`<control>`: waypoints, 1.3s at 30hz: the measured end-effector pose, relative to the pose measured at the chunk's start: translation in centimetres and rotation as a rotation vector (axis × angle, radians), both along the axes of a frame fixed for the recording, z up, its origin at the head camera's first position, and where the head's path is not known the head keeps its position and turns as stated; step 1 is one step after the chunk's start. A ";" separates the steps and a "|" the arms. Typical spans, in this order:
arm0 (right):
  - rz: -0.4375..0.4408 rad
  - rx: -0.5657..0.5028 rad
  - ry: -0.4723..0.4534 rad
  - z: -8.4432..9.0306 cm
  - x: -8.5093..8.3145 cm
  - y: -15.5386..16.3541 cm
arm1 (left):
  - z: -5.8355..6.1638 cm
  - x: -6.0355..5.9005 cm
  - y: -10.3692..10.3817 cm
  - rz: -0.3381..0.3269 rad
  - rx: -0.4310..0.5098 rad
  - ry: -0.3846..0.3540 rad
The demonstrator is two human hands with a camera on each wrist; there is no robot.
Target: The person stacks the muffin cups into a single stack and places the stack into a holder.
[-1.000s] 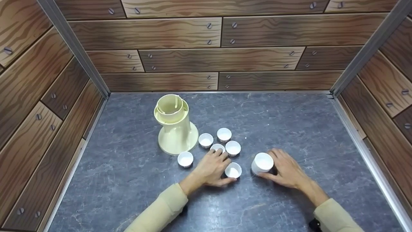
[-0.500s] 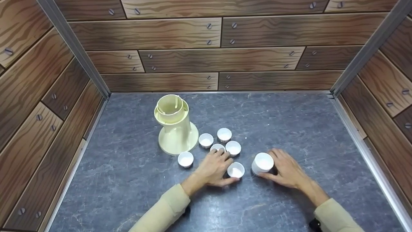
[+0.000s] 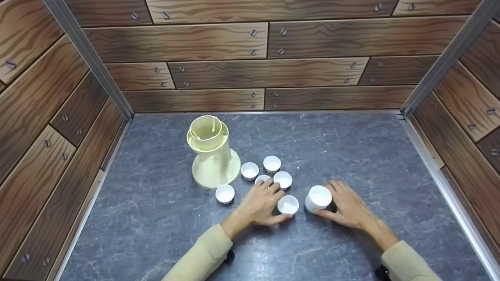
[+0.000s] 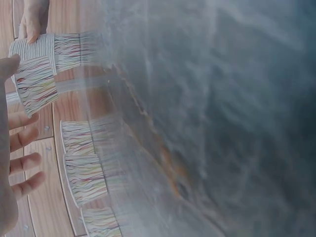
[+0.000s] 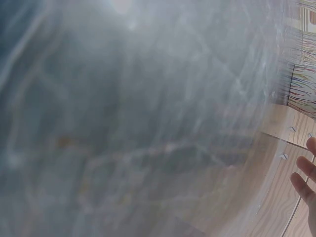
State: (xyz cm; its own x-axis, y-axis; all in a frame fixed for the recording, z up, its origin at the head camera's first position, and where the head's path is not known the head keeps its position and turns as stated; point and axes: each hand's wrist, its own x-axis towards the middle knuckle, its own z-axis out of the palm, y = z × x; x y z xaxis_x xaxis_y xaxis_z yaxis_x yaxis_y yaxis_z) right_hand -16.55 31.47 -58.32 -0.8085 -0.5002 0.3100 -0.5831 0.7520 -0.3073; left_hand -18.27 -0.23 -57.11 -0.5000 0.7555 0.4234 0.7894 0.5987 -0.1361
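Note:
My left hand pinches a small white paper baking cup between thumb and index finger. In the left wrist view this cup is tilted, with coloured streaks on its outside, and overlaps the stack behind it. The other left fingers extend loosely. My right hand grips a stack of nested baking cups from its right side, the thumb at the front. Several single baking cups stand beyond my left hand, and one is partly hidden by its fingers. Another baking cup stands left of it.
A pale yellow two-part stand, with a wide round base and an open cylinder on top, stands left behind the cups. Wood-patterned walls enclose the dark marbled table at the back and both sides.
My left hand has shifted slightly right, bringing its baking cup closer to the stack. The right hand and the stack stay in place, as do the standing cups.

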 end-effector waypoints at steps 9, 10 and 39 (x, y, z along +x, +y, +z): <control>0.002 0.012 0.013 0.0 0.0 0.0 | 0.3 0.0 0.4 -0.007 0.028 0.013; 0.002 0.012 0.014 0.0 0.0 0.0 | 0.3 0.0 0.4 -0.008 0.030 0.019; 0.011 0.010 0.021 -0.1 -0.1 0.0 | 3.2 -1.1 1.8 -0.017 0.093 0.018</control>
